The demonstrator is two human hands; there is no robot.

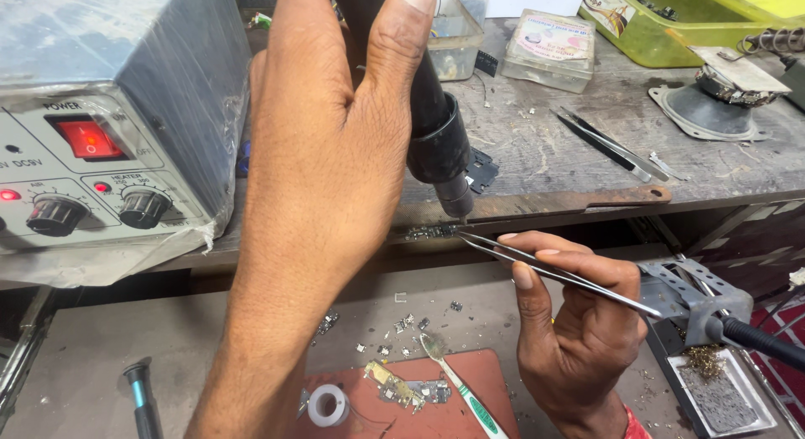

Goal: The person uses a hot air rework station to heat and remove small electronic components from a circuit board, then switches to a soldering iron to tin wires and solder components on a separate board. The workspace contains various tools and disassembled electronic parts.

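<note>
Grey rework station (109, 112) at far left of the worktop (587, 154), red switch lit. Left hand (327, 162) wraps shut round the black hot-air wand (436, 129), nozzle down just above a small circuit board (428, 233) at the worktop edge; the hand hides much of the wand. Right hand (579, 322) pinches metal tweezers (553, 271), tips at the board. Below: toothbrush (457, 384), solder reel (327, 404). Right: soldering-iron stand (700, 296), spare tweezers (612, 145).

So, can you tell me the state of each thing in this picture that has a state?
Left hand: gripping the black hot-air handpiece, nozzle down.
Right hand: pinching the tweezers shut, tips at the small circuit board.
Rework station: red switch lit.
Toothbrush: lying flat.
Soldering iron: resting in its stand.
</note>
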